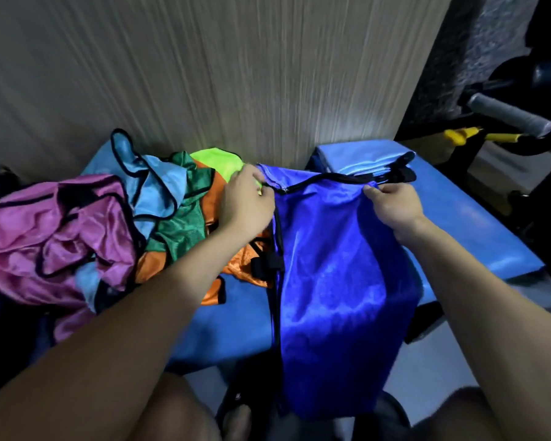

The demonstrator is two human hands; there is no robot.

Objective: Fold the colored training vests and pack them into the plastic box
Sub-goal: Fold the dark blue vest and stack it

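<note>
Across the blue padded bench (458,218), set against a pale wood-grain wall (204,74), the royal blue vest (337,281) is the biggest item: it hangs stretched between both hands, top edge held level near the wall, body draping down over the bench front edge toward the floor. Black trim runs along its top and left side. Left of it sits the unfolded pile, touching or overlapping: pink vest (45,237) farthest left, light blue vest (153,186) and green vest (178,224) in the middle, orange vest (245,268) partly under the left forearm, neon yellow-green vest (220,160) at the back by the wall. Left hand (242,205) pinches the blue vest's top left corner, fingers curled, right above the pile. Right hand (392,202) pinches the top right corner, fingers curled over the fabric edge. Hands well apart, vest taut between them. Gym equipment with a grey grip (506,116) at far right.
</note>
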